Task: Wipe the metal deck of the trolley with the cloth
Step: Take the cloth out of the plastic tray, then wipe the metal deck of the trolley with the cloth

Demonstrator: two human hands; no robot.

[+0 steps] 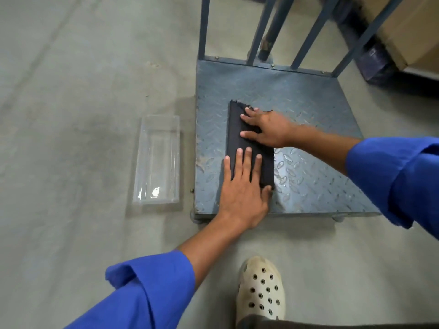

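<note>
The cloth [249,148], dark and folded into a long strip, lies flat on the deck [308,110] of the trolley, toward the deck's left side, at the centre of the frame. The left hand [242,186] presses its near end, palm down with fingers [248,160] spread flat; its thumb rests at the cloth's lower right corner. The right hand [266,129] presses the far end from the right, fingers also spread and laid flat. Neither hand pinches the cloth; both hold it down against the patterned metal.

The deck shows scuffs and pale marks along its left edge and near corner, and no part looks plainly cleaner, so the wiping seems early: most of the surface, especially the right and far areas by the upright bars [259,32], likely remains to do.

A clear plastic tray [158,162] sits on the floor [71,91] just left of the trolley.
</note>
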